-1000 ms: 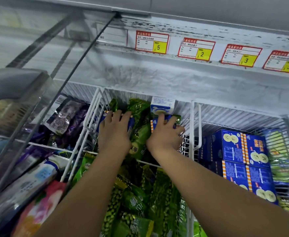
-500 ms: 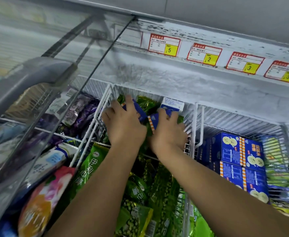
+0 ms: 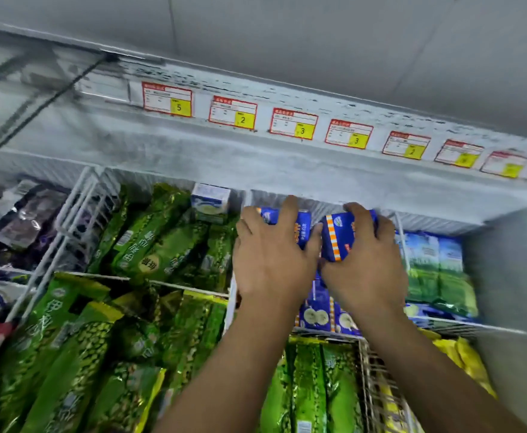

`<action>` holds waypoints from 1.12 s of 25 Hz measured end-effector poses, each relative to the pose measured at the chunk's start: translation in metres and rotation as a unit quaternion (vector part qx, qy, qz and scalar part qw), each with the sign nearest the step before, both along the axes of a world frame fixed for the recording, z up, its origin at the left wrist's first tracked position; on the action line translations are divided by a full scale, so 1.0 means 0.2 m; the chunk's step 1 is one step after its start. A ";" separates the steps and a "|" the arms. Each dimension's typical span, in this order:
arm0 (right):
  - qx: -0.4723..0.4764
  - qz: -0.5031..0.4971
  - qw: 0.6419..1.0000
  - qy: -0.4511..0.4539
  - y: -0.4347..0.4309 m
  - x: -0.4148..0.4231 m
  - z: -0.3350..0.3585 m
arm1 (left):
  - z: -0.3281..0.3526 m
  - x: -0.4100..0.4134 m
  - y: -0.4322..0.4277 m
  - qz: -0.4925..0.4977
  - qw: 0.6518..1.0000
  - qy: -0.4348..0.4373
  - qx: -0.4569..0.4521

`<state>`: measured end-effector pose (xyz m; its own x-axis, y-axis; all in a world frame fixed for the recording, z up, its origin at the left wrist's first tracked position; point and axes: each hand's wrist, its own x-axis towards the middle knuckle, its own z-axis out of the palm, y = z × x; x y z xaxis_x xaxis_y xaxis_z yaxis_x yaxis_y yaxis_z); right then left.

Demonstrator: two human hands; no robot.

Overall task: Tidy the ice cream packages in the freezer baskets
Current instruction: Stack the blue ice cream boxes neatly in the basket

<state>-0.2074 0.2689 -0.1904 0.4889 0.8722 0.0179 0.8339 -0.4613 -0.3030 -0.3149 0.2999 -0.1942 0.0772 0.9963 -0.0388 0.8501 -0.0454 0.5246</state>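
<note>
Blue box (image 3: 301, 228) gripped by left hand (image 3: 271, 264) and striped box (image 3: 338, 237) gripped by right hand (image 3: 365, 273) should settle squarely onto the matching stack (image 3: 317, 314).

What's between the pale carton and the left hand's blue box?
Between pale carton and blue box: the white wire divider, then the left hand's outer fingers; head view.

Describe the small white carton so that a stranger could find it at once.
Look at the frosted back wall of the freezer, below the price tag marked 2. In the basket of green packages, the white carton stands upright at the very back. It is the only white box among green wrappers.
</note>
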 end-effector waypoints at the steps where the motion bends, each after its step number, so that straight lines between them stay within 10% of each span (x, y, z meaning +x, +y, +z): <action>1: -0.016 -0.004 1.000 0.011 -0.03 0.07 -0.07 | -0.03 0.09 -0.02 -0.017 1.000 0.001 -0.015; 7: -0.090 -0.050 0.989 0.102 -0.09 0.24 -0.48 | -0.48 0.34 0.02 -0.008 0.975 0.012 -0.223; 11: -0.147 -0.026 0.988 -0.029 -0.11 0.20 -0.58 | -0.63 0.34 -0.01 0.000 0.942 -0.021 -0.335; 16: -0.155 -0.020 0.988 0.006 -0.14 0.27 -0.55 | -0.62 0.31 -0.05 -0.022 0.927 -0.084 -0.366; 22: 0.069 -0.017 0.997 -0.020 -0.02 0.26 -0.50 | -0.64 0.30 -0.06 -0.006 0.919 -0.176 -0.353; 28: -0.110 0.075 0.982 -0.133 0.33 0.41 -0.49 | -0.62 0.32 -0.03 0.074 0.923 -0.225 -0.303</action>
<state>-0.1249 0.3340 -0.2882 0.3583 0.9310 -0.0703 0.9336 -0.3572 0.0278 -0.2514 0.2945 -0.3192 0.0855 0.8033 -0.5894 0.5132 0.4716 0.7171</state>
